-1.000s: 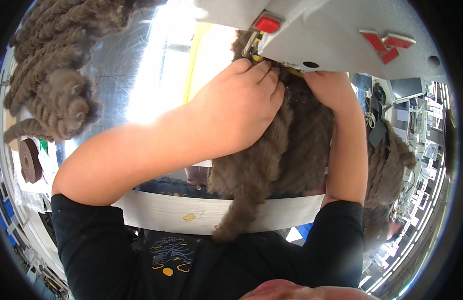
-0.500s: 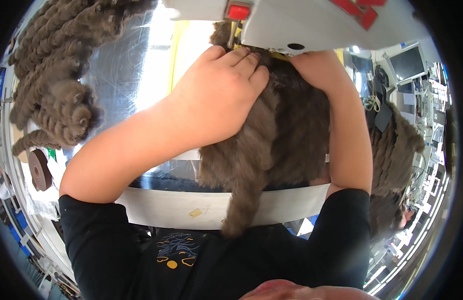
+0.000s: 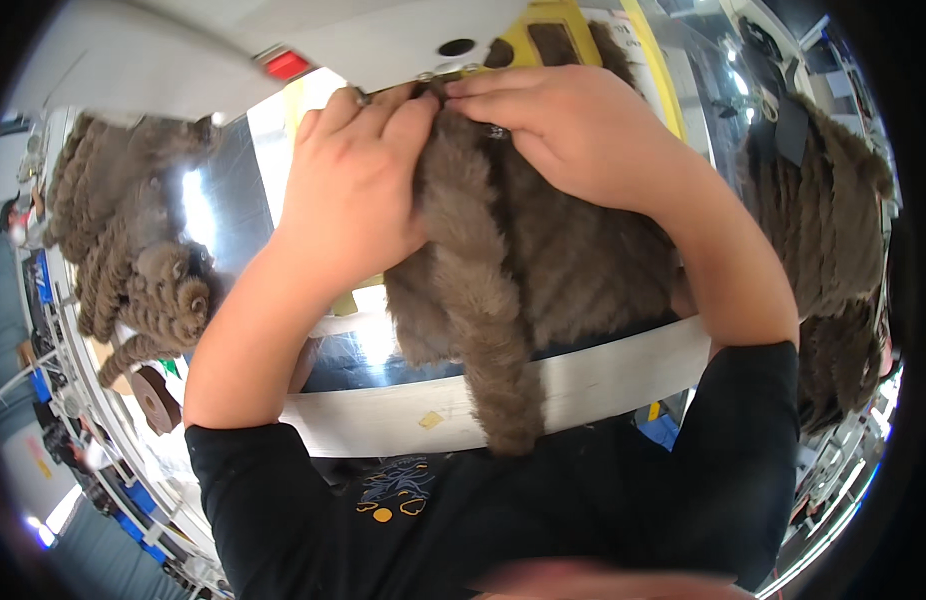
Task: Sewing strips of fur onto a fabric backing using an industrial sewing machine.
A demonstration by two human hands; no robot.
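Fur piece, brown and deep-piled, lying flat on the desk just below the machine head, upper edge right up against it. Narrow furry strip over the top, running from the machine head down past the desk's pale front rim; joined or merely laid there, cannot tell.

Left hand just under the machine head, palm down on the fur, fingers bent and close together, tips partly lost against the machine; cannot tell if pinching or only pressing. Right hand beside it, to the right, fingers straight, side by side, pointing inward to the strip's upper end and touching it; thumb hidden, so cannot tell whether closed on any fur.

Yellow plate at the right end of the machine head, brown fur showing through. Heaped furry pieces to the left of the machine head, more layered pieces well off to the right.

Looks light, soft and floppy, likely quick to shift or fold under uneven pressure, hardly fragile. Best held near the upper edge, close to the machine head, with flat fingers through the pile down to the backing; loose hairs alone probably slip.
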